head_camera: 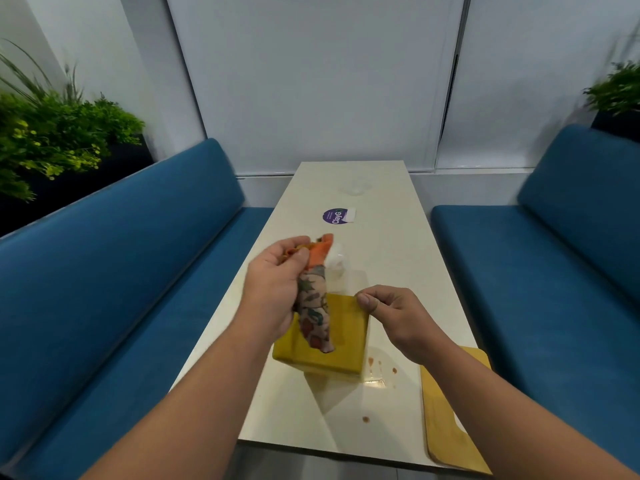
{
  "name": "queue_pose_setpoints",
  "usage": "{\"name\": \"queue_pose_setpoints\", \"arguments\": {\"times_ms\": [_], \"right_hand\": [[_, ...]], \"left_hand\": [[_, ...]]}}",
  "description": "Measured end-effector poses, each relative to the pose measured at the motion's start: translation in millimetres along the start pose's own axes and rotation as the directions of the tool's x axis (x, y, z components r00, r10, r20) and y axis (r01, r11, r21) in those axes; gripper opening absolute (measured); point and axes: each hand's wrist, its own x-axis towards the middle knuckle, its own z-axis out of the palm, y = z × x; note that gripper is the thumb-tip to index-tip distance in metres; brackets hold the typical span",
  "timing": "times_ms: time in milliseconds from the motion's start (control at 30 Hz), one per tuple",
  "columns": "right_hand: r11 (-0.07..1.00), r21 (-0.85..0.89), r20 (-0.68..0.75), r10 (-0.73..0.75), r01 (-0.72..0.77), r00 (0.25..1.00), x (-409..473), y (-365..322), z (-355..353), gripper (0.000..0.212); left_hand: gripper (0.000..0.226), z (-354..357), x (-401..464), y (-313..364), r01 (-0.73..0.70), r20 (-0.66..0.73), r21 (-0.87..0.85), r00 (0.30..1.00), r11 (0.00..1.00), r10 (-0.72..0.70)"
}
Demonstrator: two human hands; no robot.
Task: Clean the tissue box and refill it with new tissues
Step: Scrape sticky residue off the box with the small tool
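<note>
Two hands are working over the pale table (398, 244) in the single head view, and you are holding the yellow tissue box (322, 344) steady near the table's middle, between the two blue benches (114, 271). Your left hand (273, 292) is gripping a rolled floral cloth (315, 306), fingers curled round its upper part, so that grip is closed on the cloth while the lower end is hanging down against the box's top face. Your right hand (394, 317) is pinching the box's far right corner between thumb and fingers, a closed pinch on the box. Just beyond the cloth, something white and crumpled (336, 261) is lying on the table; it looks like tissue or plastic, but you cannot tell which. A yellow lid or board (450, 410) is lying at the table's near right edge, partly overhanging it, apart from the box. Brown drips (377, 365) are sitting on the table just beside the box's right side, with another spot (366, 419) nearer to you. Those drips are the likely trouble: if you are sliding or tipping the box rightward while wiping, its base may be smearing through them and getting dirty again. The corner pinch is light, so hard wiping may be twisting the box loose. The overhanging yellow piece may be getting knocked off by your right forearm.
</note>
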Motion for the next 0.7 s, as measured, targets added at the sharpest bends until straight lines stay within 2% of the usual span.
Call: {"name": "queue_pose_setpoints", "arguments": {"times_ms": [233, 333, 400, 467, 533, 633, 700], "right_hand": [[1.0, -0.017, 0.021, -0.011, 0.011, 1.0, 1.0, -0.6, -1.1, 0.028], [1.0, -0.012, 0.02, 0.005, -0.004, 1.0, 1.8, -1.8, -0.8, 0.031], [1.0, -0.012, 0.02, -0.002, 0.002, 1.0, 1.9, -1.9, -0.8, 0.032], [1.0, -0.011, 0.021, -0.001, 0.001, 1.0, 1.7, -2.1, -0.9, 0.031], [1.0, -0.009, 0.015, 0.001, -0.001, 1.0, 1.9, -2.4, -1.3, 0.031], [1.0, -0.009, 0.005, 0.011, -0.01, 1.0, 2.2, -3.0, -1.4, 0.031], [1.0, -0.006, 0.012, 0.02, -0.02, 1.0, 2.1, -3.8, -0.4, 0.029]], "left_hand": [[0.024, -23.1, 2.8, 2.5, -0.1, -0.188, 0.03, 0.977, 0.995, 0.104], [0.037, -23.7, -0.3, -0.3, -0.086, -0.257, -0.125, 0.965, 0.988, 0.052], [0.046, -25.2, -7.7, -4.9, -0.161, -0.292, -0.2, 0.951, 0.967, 0.098], [0.059, -29.8, -18.5, -17.0, -0.305, -0.263, 0.032, 0.916, 0.952, 0.303], [0.068, -32.5, -31.5, -28.6, -0.387, -0.093, 0.303, 0.898, 0.871, 0.431], [0.063, -30.3, -39.3, -43.0, -0.451, 0.133, 0.548, 0.879, 0.705, 0.458], [0.059, -26.2, -37.7, -44.2, -0.419, 0.168, 0.641, 0.894, 0.643, 0.416]]}}
